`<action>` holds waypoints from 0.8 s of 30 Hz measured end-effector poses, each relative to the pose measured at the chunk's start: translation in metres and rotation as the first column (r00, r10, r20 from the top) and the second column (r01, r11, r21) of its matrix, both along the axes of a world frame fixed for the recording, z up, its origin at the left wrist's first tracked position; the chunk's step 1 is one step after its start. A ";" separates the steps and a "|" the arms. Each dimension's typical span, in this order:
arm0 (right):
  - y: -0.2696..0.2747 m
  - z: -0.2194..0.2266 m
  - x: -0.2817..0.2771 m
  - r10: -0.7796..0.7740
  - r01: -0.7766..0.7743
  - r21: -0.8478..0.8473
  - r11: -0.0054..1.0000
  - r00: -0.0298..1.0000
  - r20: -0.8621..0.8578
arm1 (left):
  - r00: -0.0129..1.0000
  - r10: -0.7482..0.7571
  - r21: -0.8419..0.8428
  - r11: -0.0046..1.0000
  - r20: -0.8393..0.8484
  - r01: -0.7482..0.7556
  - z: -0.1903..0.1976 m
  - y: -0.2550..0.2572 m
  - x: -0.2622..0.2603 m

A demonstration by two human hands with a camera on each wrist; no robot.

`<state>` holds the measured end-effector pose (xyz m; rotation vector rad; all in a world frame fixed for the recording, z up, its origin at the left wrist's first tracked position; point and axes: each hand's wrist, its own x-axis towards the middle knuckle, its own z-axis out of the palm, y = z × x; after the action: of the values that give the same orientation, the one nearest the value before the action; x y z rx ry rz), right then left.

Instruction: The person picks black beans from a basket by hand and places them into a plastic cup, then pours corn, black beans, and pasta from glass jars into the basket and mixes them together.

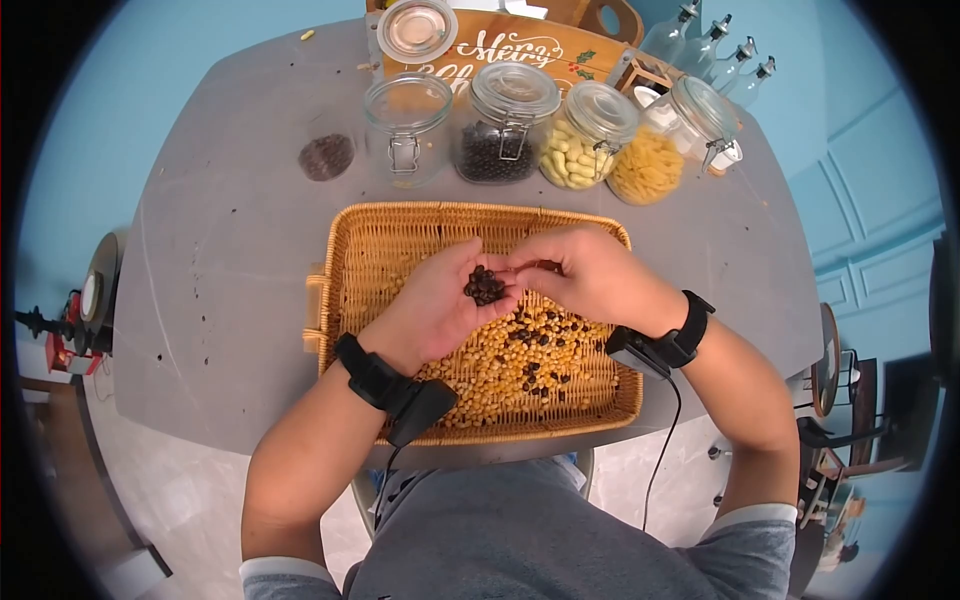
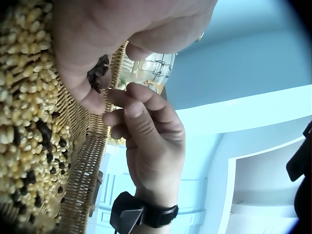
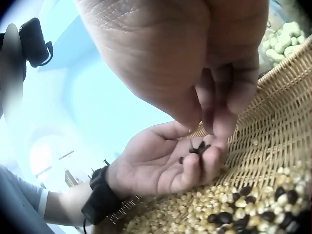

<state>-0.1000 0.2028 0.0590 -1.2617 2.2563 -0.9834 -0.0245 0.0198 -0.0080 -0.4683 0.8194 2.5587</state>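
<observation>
Dark beans [image 1: 484, 286] lie in the cupped palm of the left hand [image 1: 440, 302], its fingers curled up beside them. In the left wrist view, its fingers curve around the beans [image 2: 99, 73]. The right hand [image 1: 600, 280] meets the left hand's fingertips, its own thumb and fingers bent together; anything between them is hidden. The right wrist view shows the right hand [image 3: 180, 58] just above the left palm [image 3: 151, 163]. Beneath both hands, a wicker tray [image 1: 336, 250] holds yellow corn kernels [image 1: 480, 370] mixed with dark beans [image 1: 535, 375].
Behind the tray stand an empty-looking glass jar [image 1: 407, 125], a jar of dark beans [image 1: 500, 150], a jar of pale pods [image 1: 578, 150] and a jar of pasta [image 1: 648, 165]. A clear container with dark contents [image 1: 326, 157] is at the left. Glass bottles [image 1: 700, 45] stand far right.
</observation>
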 end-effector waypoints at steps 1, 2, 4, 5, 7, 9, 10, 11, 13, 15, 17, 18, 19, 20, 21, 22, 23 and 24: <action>0.001 0.000 -0.001 -0.019 0.020 0.035 0.999 0.999 -0.030 | 1.000 0.021 -0.017 1.000 0.017 -0.021 -0.002 -0.001 0.000; 0.004 -0.005 -0.001 -0.019 0.020 0.034 0.999 0.999 -0.030 | 0.999 0.040 -0.035 0.999 0.032 -0.039 -0.002 -0.001 -0.001; 0.010 -0.021 -0.001 0.166 -0.139 0.150 0.979 0.968 -0.189 | 0.997 0.059 -0.050 0.997 0.048 -0.057 0.001 0.000 -0.001; 0.012 -0.025 0.002 0.165 -0.137 0.151 0.979 0.968 -0.190 | 0.995 0.079 -0.064 0.995 0.065 -0.075 0.002 0.000 -0.001; 0.013 -0.032 0.006 0.194 -0.149 0.212 0.966 0.957 -0.214 | 0.995 0.076 -0.058 0.996 0.058 -0.073 0.000 0.000 -0.002; 0.012 -0.035 0.006 0.205 -0.161 0.213 0.964 0.958 -0.203 | 0.996 0.075 -0.053 0.996 0.052 -0.073 0.000 0.000 -0.001; 0.011 -0.036 0.006 0.210 -0.163 0.237 0.958 0.959 -0.191 | 0.995 0.077 -0.064 0.995 0.059 -0.073 0.000 0.000 -0.001; 0.011 -0.035 0.006 0.215 -0.164 0.261 0.951 0.960 -0.180 | 0.995 0.078 -0.075 0.994 0.065 -0.073 0.001 0.000 -0.001; 0.013 -0.043 0.005 0.198 -0.140 0.256 0.956 0.956 -0.217 | 0.997 0.059 -0.075 0.996 0.050 -0.055 -0.004 -0.002 -0.002; 0.016 -0.044 0.003 0.182 -0.117 0.252 0.961 0.950 -0.253 | 0.999 0.041 -0.074 0.997 0.034 -0.038 -0.005 -0.003 -0.002; 0.018 -0.038 0.001 0.142 -0.090 0.190 0.978 0.950 -0.277 | 0.998 0.044 -0.073 0.996 0.036 -0.041 -0.004 -0.002 -0.001; 0.017 -0.032 0.000 0.143 -0.091 0.191 0.977 0.950 -0.276 | 0.998 0.045 -0.072 0.997 0.037 -0.042 -0.003 -0.001 -0.001; 0.016 -0.022 -0.002 0.061 -0.033 0.164 0.986 0.983 -0.171 | 0.998 0.052 -0.079 0.996 0.037 -0.049 0.000 0.000 0.000; 0.015 -0.014 -0.002 -0.022 0.031 0.142 0.989 0.998 -0.062 | 0.998 0.057 -0.087 0.995 0.037 -0.053 0.002 0.001 0.000; 0.013 -0.011 0.001 -0.026 0.035 0.141 0.989 0.998 -0.063 | 0.998 0.053 -0.088 0.995 0.036 -0.049 0.001 0.001 0.000; 0.009 -0.010 0.005 -0.065 0.067 -0.008 0.998 0.987 0.145 | 0.999 0.021 -0.055 0.998 0.034 -0.019 0.000 0.001 -0.001; 0.007 -0.008 0.007 -0.067 0.125 -0.148 0.981 0.935 0.349 | 0.999 -0.009 -0.021 1.000 0.032 0.009 0.000 0.001 -0.002; 0.006 -0.006 0.008 -0.068 0.126 -0.147 0.981 0.935 0.349 | 0.999 -0.010 -0.021 1.000 0.032 0.010 0.000 0.002 -0.002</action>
<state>-0.0922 0.2092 0.0527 -0.9563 2.0127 -1.3403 -0.0262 0.0217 -0.0076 -0.5087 0.8363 2.5291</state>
